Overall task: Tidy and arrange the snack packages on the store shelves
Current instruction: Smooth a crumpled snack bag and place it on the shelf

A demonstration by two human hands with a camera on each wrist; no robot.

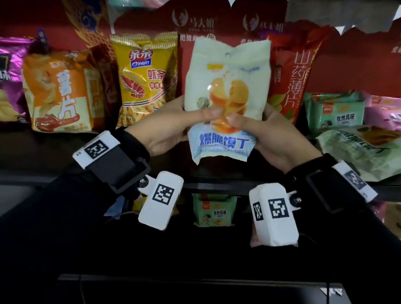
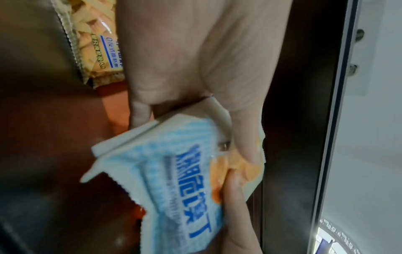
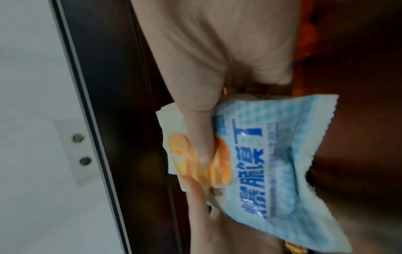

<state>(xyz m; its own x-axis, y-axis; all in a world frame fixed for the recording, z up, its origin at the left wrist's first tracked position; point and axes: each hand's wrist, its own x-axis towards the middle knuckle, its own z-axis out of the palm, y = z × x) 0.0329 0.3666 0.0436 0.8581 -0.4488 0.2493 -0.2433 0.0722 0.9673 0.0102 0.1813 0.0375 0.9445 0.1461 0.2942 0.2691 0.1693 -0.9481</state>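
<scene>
I hold a white and light-blue snack bag upright in front of the middle of the shelf, between a yellow shrimp-stick bag and a tall red yam-chip bag. My left hand grips its left side, thumb pressed on the front. My right hand grips the right side the same way, and the two thumbs almost meet. In the left wrist view the bag shows its blue lettering under the left hand. The right wrist view shows the bag pinched by the right hand.
An orange chip bag and a purple bag stand at the left. At the right, green packs and pink packs are stacked, with a pale green bag lying flat. A green pack sits on the lower shelf.
</scene>
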